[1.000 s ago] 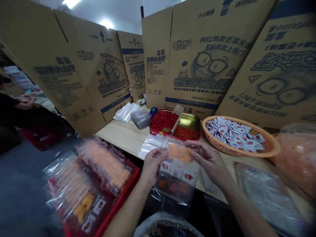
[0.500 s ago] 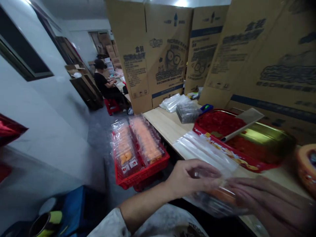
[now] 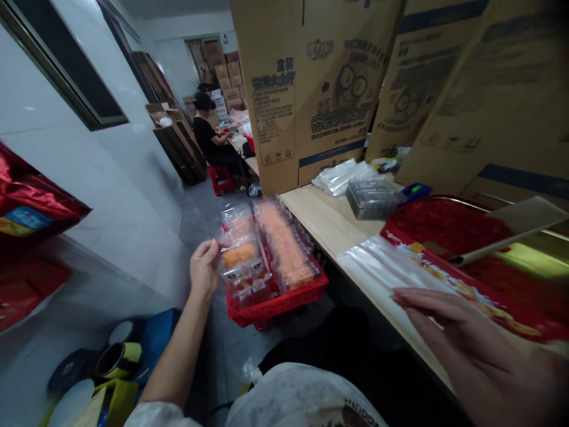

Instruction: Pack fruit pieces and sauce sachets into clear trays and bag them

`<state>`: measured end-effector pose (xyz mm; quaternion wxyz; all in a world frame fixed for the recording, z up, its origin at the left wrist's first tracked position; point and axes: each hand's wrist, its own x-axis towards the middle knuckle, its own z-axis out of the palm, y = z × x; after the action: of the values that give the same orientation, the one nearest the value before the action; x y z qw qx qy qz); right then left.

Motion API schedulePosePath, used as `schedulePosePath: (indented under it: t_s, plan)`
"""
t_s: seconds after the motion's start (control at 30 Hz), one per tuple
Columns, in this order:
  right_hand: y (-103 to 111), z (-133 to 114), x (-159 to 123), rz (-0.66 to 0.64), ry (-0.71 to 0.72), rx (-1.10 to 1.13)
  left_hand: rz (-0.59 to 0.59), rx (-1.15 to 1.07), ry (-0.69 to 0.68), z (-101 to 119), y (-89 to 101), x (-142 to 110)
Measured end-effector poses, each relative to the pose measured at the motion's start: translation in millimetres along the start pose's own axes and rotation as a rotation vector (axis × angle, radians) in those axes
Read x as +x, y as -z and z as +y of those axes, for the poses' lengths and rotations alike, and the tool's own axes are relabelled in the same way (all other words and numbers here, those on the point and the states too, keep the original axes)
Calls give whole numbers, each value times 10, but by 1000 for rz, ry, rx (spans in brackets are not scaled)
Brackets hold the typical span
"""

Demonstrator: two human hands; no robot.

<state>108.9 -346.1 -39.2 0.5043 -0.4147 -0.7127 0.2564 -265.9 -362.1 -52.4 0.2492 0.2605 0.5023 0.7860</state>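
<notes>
My left hand (image 3: pixel 205 270) pinches the left edge of a clear plastic pack (image 3: pixel 240 255) with orange pieces and small printed sachets inside. The pack is over the left row in a red basket (image 3: pixel 275 308), where similar packs stand in two rows. How far it rests on those packs I cannot tell. My right hand (image 3: pixel 471 344) is above the table edge with its fingers stretched and nothing visible in them. Just beyond its fingertips lie flat clear plastic bags (image 3: pixel 377 267). Whether the fingertips touch the bags is unclear.
Behind the bags sits a red tin (image 3: pixel 444 261) with red contents and a pale flat-bladed tool (image 3: pixel 515 228) across it. A clear plastic box (image 3: pixel 372 198) and tall cardboard sheets (image 3: pixel 329 89) stand farther back. Another person (image 3: pixel 211 133) sits at the far table.
My hands have parted. My left hand has carried the pack left from over the table edge to the red basket. My right hand has released it, and the view has turned slightly left.
</notes>
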Motion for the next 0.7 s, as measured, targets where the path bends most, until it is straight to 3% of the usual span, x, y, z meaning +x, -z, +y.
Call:
schedulePosePath:
  t_s: [0.2, 0.33, 0.43, 0.57, 0.7]
  plan:
    - [-883, 219, 88, -425, -136, 155, 29, 41, 154, -826, 356, 117]
    - [-1621, 404, 109, -780, -180, 141, 14, 114, 236, -1176, 522, 49]
    - [-2188, 553, 102, -1036, -51, 31, -23, 216, 238, -1228, 629, 62]
    - [-2826, 810, 83, -1283, 64, -270, -74, 347, 182, -1108, 856, 287]
    - [-3261, 991, 78, -1576, 233, -426, 256, 386, 272, -1166, 1153, 644]
